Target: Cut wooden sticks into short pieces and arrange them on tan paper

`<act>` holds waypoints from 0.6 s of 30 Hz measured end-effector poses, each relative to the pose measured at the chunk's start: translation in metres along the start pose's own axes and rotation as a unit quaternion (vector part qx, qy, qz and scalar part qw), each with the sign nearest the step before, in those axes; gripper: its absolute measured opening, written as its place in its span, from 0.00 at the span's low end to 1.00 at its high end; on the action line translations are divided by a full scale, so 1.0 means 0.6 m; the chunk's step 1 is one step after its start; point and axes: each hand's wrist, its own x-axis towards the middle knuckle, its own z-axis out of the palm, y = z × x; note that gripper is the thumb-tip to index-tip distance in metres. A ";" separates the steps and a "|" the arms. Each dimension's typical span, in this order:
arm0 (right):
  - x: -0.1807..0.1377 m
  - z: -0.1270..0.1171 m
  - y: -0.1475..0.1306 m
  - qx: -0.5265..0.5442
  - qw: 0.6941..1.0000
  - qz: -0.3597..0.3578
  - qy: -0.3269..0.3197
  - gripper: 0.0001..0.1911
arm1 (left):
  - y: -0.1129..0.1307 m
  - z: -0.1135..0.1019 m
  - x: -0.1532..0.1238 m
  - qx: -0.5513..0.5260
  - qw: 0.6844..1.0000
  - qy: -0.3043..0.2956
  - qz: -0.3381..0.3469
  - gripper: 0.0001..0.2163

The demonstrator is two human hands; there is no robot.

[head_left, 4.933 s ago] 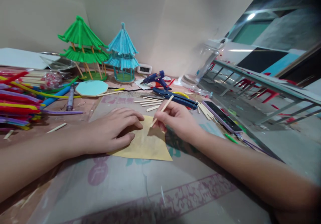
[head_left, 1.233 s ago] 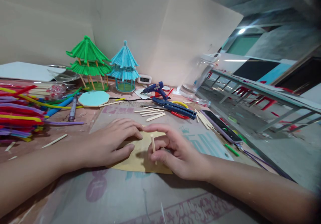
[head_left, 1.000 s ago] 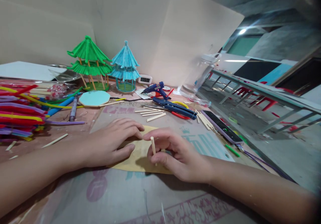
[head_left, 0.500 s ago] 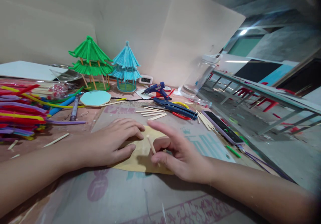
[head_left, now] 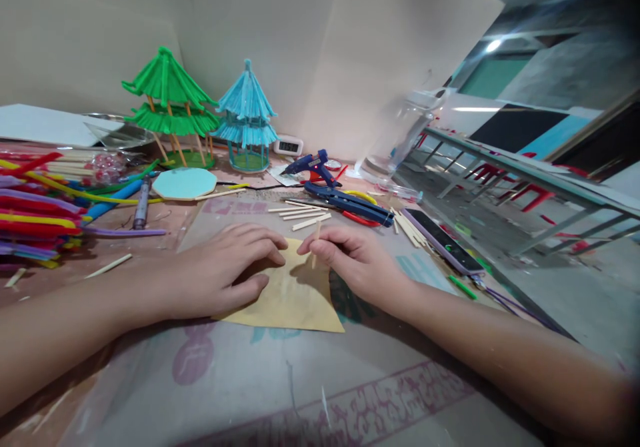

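- Left hand [head_left: 227, 270] lies palm-down, fingers spread flat on the tan paper sheet [head_left: 293, 297], pinning it to the surface [head_left: 380, 393]; nothing gripped.
- Right hand [head_left: 357, 260] pinches a short wooden stick [head_left: 316, 243] between thumb and fingertips, held near upright, lower tip on or just above the sheet's far edge.
- Stick: likely light, stiff, thin, apt to snap if bent; best held near mid-length.
- Sheet: thin, limp, probably slides unless pressed.
- Beyond: loose sticks [head_left: 303, 212], blue glue gun [head_left: 311, 163], blue pliers [head_left: 353, 201], phone [head_left: 439, 237].
- Writing: digital clock [head_left: 289, 146] digits too small to read; pink print on the surface covering illegible.
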 end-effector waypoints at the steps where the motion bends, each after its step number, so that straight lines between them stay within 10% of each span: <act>1: 0.000 0.000 0.001 -0.013 1.000 -0.011 -0.004 0.12 | 0.000 0.000 0.000 0.001 1.000 0.000 -0.003 0.13; 18: -0.002 0.007 0.006 -0.063 0.990 -0.090 -0.090 0.08 | -0.006 0.001 -0.001 -0.005 1.000 -0.019 -0.005 0.15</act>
